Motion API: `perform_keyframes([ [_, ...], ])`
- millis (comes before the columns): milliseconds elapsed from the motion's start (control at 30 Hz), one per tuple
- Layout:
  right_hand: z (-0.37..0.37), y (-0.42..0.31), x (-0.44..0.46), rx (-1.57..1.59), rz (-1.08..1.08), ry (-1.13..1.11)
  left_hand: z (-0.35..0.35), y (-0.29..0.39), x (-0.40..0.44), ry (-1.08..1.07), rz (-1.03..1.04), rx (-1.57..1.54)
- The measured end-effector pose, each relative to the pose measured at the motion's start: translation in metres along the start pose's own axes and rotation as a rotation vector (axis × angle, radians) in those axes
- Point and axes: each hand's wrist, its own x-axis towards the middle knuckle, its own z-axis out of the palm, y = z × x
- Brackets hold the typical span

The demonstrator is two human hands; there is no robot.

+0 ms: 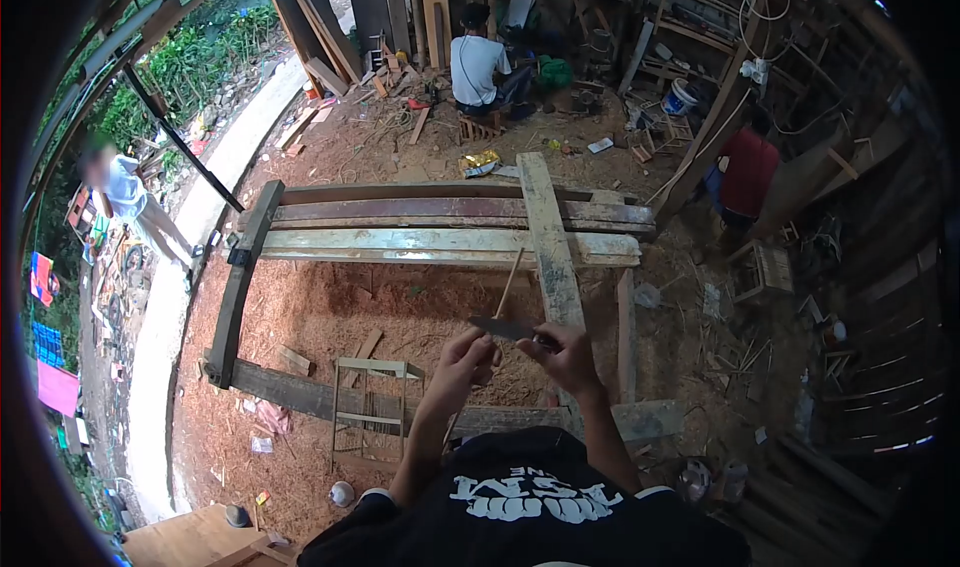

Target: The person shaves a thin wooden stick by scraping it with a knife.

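Observation:
A dark knife [503, 328] is held across in front of my chest, its tip pointing left. My right hand [563, 355] is closed round its handle. Close by on the left, my left hand [468, 358] is closed round a thin wooden stick [510, 282], which slants up and right from the fingers. The blade lies over the stick near my left fingers; whether they touch cannot be made out. Just beyond the hands, a wide worn board [546, 227] lies across several long planks [400, 243] of a wooden frame.
A person in white [478, 67] sits low at the back; another in red [748, 170] is at the right. A third person [135, 202] stands on the left path. A small wooden rack [370, 417] stands near my left forearm. Wood shavings cover the ground.

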Motion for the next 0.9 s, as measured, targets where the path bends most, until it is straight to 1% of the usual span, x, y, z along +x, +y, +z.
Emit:
perform_keyframes([
  [100, 0.001, -0.015, -0.003, -0.002, -0.027, -0.091, 0.006, -0.007, -0.004, -0.056, 0.021, 0.058],
  [200, 0.003, -0.015, -0.001, 0.066, -0.09, -0.122, 0.004, -0.012, -0.009, -0.075, 0.059, 0.144],
  [300, -0.003, -0.01, 0.01, -0.079, -0.384, -0.111, 0.004, -0.006, -0.021, -0.059, 0.117, 0.336],
  [333, -0.004, -0.011, 0.014, -0.079, -0.427, -0.081, 0.005, -0.004, -0.025, -0.053, 0.135, 0.415],
  [400, -0.008, -0.015, 0.019, -0.084, -0.506, -0.018, 0.001, -0.006, -0.025, -0.062, 0.133, 0.361],
  [500, -0.016, 0.009, 0.022, -0.109, -0.472, 0.147, -0.003, -0.002, -0.024, -0.091, 0.179, 0.368],
  [533, -0.024, 0.026, 0.024, -0.169, -0.43, 0.224, -0.004, 0.0, -0.025, -0.1, 0.203, 0.382],
  [567, -0.038, 0.044, 0.025, -0.228, -0.384, 0.297, -0.002, 0.003, -0.03, -0.09, 0.143, 0.375],
  [633, -0.074, 0.066, 0.031, -0.36, 0.039, 0.618, -0.017, -0.011, -0.041, -0.129, 0.1, 0.422],
  [667, -0.086, 0.063, 0.029, -0.366, 0.024, 0.597, -0.023, -0.017, -0.047, -0.151, 0.08, 0.45],
  [700, -0.098, 0.054, 0.028, -0.37, 0.007, 0.58, -0.025, -0.018, -0.049, -0.068, 0.052, 0.466],
  [767, -0.098, 0.057, 0.022, -0.35, -0.005, 0.501, -0.029, -0.017, -0.039, 0.036, 0.046, 0.344],
  [800, -0.086, 0.047, 0.017, -0.219, -0.042, 0.47, -0.03, -0.017, -0.036, 0.088, 0.037, 0.282],
  [833, -0.07, 0.035, 0.013, -0.09, -0.083, 0.435, -0.029, -0.011, -0.031, 0.021, 0.043, 0.191],
  [867, -0.052, 0.049, 0.004, 0.027, 0.015, 0.373, -0.021, -0.005, -0.028, 0.011, 0.06, 0.171],
  [900, -0.039, 0.038, 0.0, 0.092, 0.023, 0.267, -0.01, 0.001, -0.028, 0.004, 0.079, 0.151],
])
